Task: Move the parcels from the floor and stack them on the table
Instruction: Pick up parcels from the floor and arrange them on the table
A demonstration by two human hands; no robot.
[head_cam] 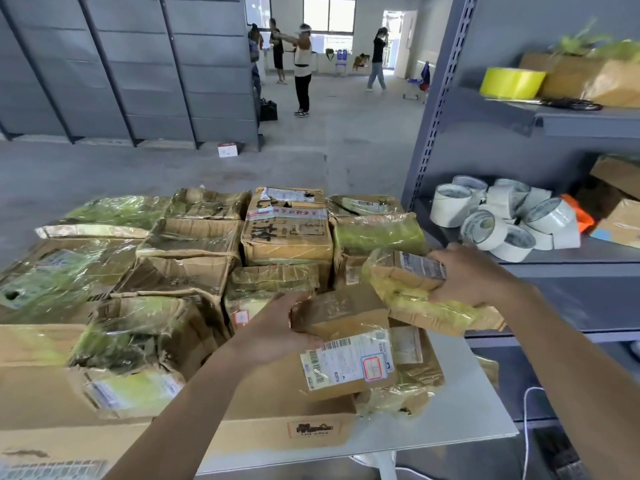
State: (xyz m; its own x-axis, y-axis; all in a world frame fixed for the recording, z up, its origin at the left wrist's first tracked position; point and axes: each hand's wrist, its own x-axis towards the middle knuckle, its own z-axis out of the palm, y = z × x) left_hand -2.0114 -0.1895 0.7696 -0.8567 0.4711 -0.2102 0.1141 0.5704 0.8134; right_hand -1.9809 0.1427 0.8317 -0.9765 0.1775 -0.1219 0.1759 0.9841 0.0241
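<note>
Two hands, one parcel each: the left hand grips a brown parcel, and the right hand grips a yellow-wrapped parcel. Both parcels sit at the right end of the pile, over ten strong, on the table.

A barcoded label on the front parcel and another on the yellow parcel are too small to read. Large black Chinese characters, blurred, mark the middle box. The flat carton bears a black logo above a line starting "UN", its digits unclear.
</note>
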